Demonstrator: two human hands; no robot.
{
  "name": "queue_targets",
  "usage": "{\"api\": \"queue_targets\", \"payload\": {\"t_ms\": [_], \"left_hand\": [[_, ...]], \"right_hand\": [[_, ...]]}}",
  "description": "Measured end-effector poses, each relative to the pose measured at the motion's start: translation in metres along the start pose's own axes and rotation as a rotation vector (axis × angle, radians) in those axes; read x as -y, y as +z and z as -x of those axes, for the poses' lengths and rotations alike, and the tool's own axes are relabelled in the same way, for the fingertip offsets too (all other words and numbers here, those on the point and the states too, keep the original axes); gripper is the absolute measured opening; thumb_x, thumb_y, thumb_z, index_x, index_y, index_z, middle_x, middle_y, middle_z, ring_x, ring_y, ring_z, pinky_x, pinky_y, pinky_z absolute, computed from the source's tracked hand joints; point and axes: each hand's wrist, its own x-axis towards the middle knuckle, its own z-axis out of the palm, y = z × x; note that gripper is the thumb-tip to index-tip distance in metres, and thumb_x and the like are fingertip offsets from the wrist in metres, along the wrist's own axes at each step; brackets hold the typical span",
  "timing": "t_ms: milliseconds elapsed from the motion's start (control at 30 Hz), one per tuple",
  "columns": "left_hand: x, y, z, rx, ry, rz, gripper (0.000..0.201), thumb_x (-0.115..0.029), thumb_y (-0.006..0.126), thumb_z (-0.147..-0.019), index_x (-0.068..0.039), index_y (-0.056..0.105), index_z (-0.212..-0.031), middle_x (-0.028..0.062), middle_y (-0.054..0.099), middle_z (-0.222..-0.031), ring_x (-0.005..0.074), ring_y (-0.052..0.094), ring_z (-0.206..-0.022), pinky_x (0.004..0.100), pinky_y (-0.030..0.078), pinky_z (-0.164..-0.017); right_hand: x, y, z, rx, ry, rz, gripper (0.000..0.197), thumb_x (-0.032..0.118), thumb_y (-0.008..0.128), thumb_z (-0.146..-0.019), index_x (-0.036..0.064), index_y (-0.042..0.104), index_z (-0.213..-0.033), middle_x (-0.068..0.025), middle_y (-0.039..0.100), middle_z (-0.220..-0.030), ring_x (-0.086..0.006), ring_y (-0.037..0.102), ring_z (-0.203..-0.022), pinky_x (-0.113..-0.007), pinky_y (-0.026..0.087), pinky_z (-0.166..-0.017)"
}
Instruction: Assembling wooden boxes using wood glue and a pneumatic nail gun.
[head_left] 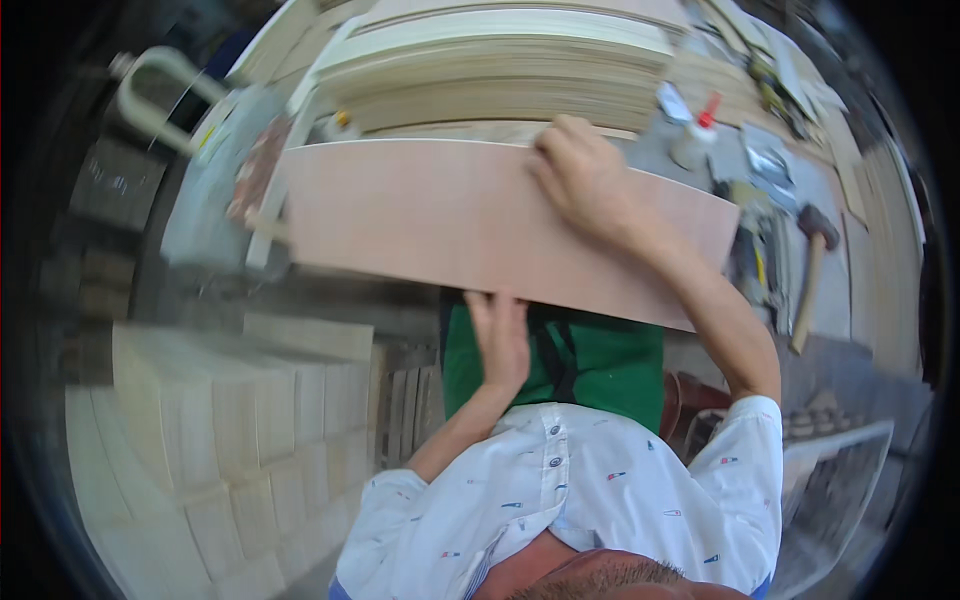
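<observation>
A long, pale pinkish wooden board [420, 210] lies crosswise in front of me, its right end slanting toward me. My right hand [585, 185] reaches over the board and closes on its far edge, fingers curled. At the near edge, about mid-length, my left hand [503, 345] holds the board with rather straight fingers. Their tips meet the edge, and the thumb is hard to make out. The board hides the worktop beneath it.
Behind the board rises a stack of thin boards [500, 85]. At right are a white bottle with a red nozzle [693, 140], a mallet [815, 260] and a wire basket [840, 480]. Stacked pale wooden blocks [235, 430] stand at lower left. A grey plastic-wrapped bundle [215, 190] sits left.
</observation>
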Motion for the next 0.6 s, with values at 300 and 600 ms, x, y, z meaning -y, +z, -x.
{"api": "queue_targets", "payload": {"t_ms": [300, 600], "left_hand": [[-0.178, 0.038, -0.106, 0.107, 0.399, -0.642, 0.053, -0.039, 0.04, -0.101, 0.002, 0.04, -0.134, 0.0118, 0.047, -0.135, 0.0189, 0.046, -0.122, 0.0354, 0.037, -0.104], [-0.167, 0.11, -0.178, 0.842, 0.211, -1.504, 0.047, -0.039, 0.058, -0.092, 0.003, 0.062, -0.112, 0.0083, 0.066, -0.101, 0.0139, 0.057, -0.091, 0.028, 0.043, -0.086]], "right_hand": [[0.082, -0.093, -0.007, -0.182, 0.126, -0.146, 0.032, 0.017, 0.07, -0.077, -0.0001, 0.053, -0.097, -0.0145, 0.056, -0.086, -0.0325, 0.058, -0.079, -0.041, 0.047, -0.071], [0.11, 0.012, 0.092, -0.111, 0.796, -0.765, 0.041, 0.025, 0.066, -0.082, -0.0107, 0.051, -0.096, -0.025, 0.058, -0.09, -0.0372, 0.059, -0.086, -0.042, 0.047, -0.079]]}}
